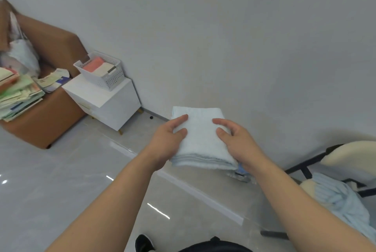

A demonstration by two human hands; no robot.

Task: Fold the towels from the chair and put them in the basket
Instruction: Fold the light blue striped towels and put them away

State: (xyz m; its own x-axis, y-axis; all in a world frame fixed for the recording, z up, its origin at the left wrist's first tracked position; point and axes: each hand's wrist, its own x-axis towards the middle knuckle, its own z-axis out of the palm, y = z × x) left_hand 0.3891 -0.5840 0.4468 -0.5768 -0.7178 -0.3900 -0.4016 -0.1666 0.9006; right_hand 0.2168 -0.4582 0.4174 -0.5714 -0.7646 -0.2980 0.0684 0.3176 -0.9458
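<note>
A pale blue towel (200, 137), folded into a thick rectangle, is held in the air in front of me. My left hand (167, 141) grips its left edge, thumb on top. My right hand (238, 141) grips its right edge the same way. At the right edge stands a cream chair (345, 158) with a black frame, and another pale blue towel (341, 203) lies crumpled on its seat. The white slotted basket (114, 80) sits on a white cabinet at the left and holds a folded pink towel (92, 65) and a cream one (103, 68).
The white cabinet (105, 99) stands against the grey wall. Left of it is a brown sofa (50, 113) piled with papers and bags (18, 88). The floor is glossy grey tile. My black shoe (143, 243) shows at the bottom.
</note>
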